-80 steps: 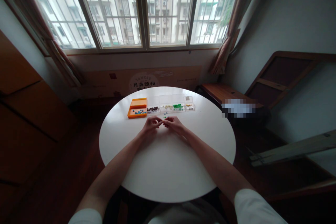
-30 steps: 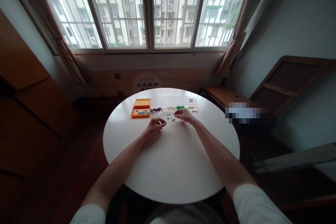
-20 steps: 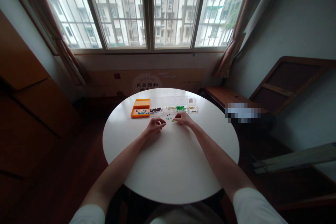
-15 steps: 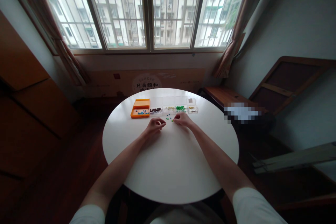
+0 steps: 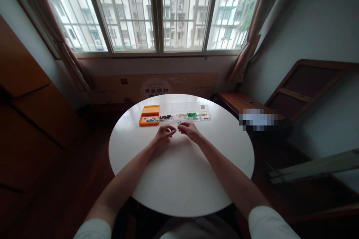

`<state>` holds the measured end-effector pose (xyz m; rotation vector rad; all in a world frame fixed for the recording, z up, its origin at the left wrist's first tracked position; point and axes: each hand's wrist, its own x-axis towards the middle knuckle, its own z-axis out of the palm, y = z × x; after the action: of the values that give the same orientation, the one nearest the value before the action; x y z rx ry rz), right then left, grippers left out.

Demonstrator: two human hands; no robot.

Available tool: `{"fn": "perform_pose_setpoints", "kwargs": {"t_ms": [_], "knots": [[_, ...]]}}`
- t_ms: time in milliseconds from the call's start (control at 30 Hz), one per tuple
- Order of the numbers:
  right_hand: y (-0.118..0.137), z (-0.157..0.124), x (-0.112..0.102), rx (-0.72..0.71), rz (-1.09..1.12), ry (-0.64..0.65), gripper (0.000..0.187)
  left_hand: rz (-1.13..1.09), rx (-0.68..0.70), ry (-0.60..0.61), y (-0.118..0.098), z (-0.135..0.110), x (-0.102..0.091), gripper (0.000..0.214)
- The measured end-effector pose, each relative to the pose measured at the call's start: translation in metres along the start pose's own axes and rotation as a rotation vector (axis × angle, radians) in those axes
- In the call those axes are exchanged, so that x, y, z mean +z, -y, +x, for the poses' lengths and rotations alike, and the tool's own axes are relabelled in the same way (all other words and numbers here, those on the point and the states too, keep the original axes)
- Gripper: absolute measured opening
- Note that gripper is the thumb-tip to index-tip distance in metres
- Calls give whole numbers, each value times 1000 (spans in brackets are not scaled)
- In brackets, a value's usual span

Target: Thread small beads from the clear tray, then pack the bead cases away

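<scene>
The left hand [image 5: 165, 133] rests on the white round bench [image 5: 179, 179] with its fingers curled inward, thumb and forefinger drawn toward each other. The right hand [image 5: 189, 130] lies just beside it in the same curled pose, and the fingertips of the two hands nearly meet. Whether either hand is pinched on something is too small to tell.

A few loose beads [image 5: 177, 122], green and blue, lie on the bench just beyond the meeting fingertips, nearer than the orange tray [image 5: 149, 111] and to its right. The left hand sits nearer than that tray and a little to its right. The right hand is further right again.

The orange tray holds some blue pieces in its near half. Touching the tray's right edge, a row of clear boxes [image 5: 185, 106] runs rightward. It holds dark pieces [image 5: 165, 117] next to the tray, then pale yellow ones [image 5: 181, 115], then green ones [image 5: 192, 114], and small yellow ones [image 5: 204, 114] farthest from the tray.

Beyond the tray, past the bench's far edge, a cardboard panel [image 5: 157, 86] leans under a barred window [image 5: 157, 11].
</scene>
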<state>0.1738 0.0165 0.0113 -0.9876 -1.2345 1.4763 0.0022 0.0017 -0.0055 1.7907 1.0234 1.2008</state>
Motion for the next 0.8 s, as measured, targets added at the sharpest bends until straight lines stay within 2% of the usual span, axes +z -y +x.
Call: {"fn": "perform_pose_setpoints", "kwargs": {"t_ms": [200,800], "knots": [[-14,-8,8,-31,22,34,34,0,28,-7,-2,0,-1,35],[-11,-13,8,-77,7,49,28,-4,39,-26,-3,0,-2,31]]}}
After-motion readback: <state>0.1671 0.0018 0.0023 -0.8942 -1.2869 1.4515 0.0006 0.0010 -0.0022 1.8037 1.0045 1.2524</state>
